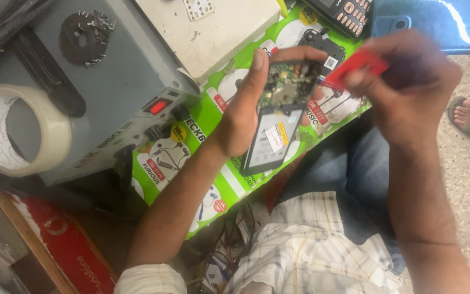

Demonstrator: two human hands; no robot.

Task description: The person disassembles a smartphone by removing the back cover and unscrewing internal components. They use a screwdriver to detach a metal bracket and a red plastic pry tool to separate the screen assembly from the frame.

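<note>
Checked cotton, my shirt [305, 250], fills the bottom of the view, with my blue jeans [349, 169] just above it. My left hand [246, 109] is clamped on the opened phone [278, 120], thumb along its left edge and fingertips wrapped over its top and right side. The phone stands tilted over the edge of the green mat [202, 141]; its bare circuit board faces me at the top and the dark battery with a pale label sits below. My right hand [409, 87] is closed on a red tool [357, 68], pinched between thumb and fingers, with its tip touching the board's upper right corner. That hand is blurred.

Left of the mat stands a grey power unit [110, 81] with a red switch [158, 106] on its front, and a tape roll [23, 130] leans against its side. Farther off a cream box [213, 32] rests beside a keypad phone [346, 13] and a blue cover [441, 22]. On the floor at right is someone else's sandalled foot [469, 117].
</note>
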